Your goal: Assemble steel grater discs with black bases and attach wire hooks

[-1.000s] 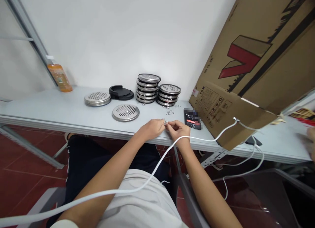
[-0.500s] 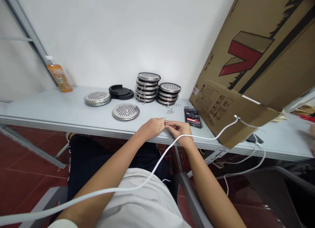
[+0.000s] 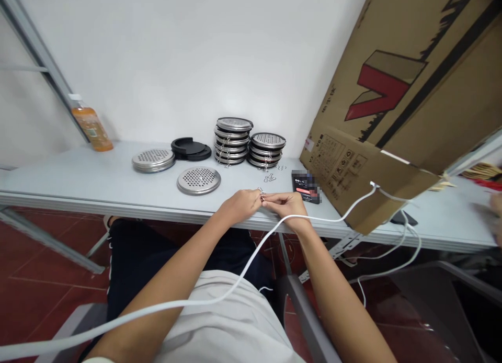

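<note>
Near the table's front edge my left hand [image 3: 246,203] and my right hand [image 3: 288,205] meet with their fingers pinched together. Between the fingertips is a small binder clip [image 3: 261,192], its silver wire handles poking up; the rest of it is covered by fingers. Loose wire clip pieces [image 3: 270,178] lie just beyond the hands. To the left, a round perforated metal disc [image 3: 198,180] rests flat. Behind stand a taller stack of discs [image 3: 234,140] and a shorter stack [image 3: 267,149], with wire clips on their front sides.
More metal discs [image 3: 153,160] are piled at the left, beside black round holders [image 3: 191,148]. A phone [image 3: 306,186] lies near a big cardboard box [image 3: 353,159] on the right. A white cable [image 3: 235,290] crosses over my arms. An orange bottle [image 3: 92,125] stands far left.
The camera view has shifted slightly. Both hands stay together at the clip, with only a small shift of the fingers around it.
</note>
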{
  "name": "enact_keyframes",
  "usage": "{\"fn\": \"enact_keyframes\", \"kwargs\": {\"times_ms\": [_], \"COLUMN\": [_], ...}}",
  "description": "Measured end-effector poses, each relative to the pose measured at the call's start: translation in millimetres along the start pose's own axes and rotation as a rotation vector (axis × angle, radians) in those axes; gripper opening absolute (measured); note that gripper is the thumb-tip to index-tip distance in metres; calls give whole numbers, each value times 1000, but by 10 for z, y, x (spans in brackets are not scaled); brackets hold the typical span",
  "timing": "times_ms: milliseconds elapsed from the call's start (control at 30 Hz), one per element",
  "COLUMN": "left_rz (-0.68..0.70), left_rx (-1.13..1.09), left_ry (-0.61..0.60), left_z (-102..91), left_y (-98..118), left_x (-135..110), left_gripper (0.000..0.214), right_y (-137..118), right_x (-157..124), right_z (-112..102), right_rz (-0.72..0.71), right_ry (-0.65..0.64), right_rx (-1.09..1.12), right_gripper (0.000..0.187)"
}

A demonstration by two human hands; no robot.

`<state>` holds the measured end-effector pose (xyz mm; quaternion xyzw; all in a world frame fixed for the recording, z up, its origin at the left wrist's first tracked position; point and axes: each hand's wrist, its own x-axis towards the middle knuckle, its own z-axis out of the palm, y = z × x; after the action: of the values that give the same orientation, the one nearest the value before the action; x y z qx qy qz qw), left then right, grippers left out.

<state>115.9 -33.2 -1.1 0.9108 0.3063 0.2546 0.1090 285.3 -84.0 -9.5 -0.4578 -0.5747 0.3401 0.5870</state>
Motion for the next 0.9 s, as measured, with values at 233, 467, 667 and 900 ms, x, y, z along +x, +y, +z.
{"fn": "enact_keyframes", "kwargs": {"times_ms": [233, 467, 667, 900], "left_rz": [5, 18, 26, 19], "left_rx": [39, 61, 69, 85], "left_ry": [-9, -23, -23, -15], "left_z": [-9, -11, -19, -27], "left_y": [10, 12, 19, 37], "left_x": [-3, -3, -5, -8], "left_gripper": [23, 25, 25, 26], "right_y": [-53, -60, -47, -32], "right_x": [6, 28, 36, 41], "right_z": [-3, -2, -7, -6], "right_rz": [50, 116, 159, 174], "right_ry": [-14, -11, -4, 2], "right_rx": [40, 86, 81, 100], "right_gripper": [25, 26, 25, 27]}}
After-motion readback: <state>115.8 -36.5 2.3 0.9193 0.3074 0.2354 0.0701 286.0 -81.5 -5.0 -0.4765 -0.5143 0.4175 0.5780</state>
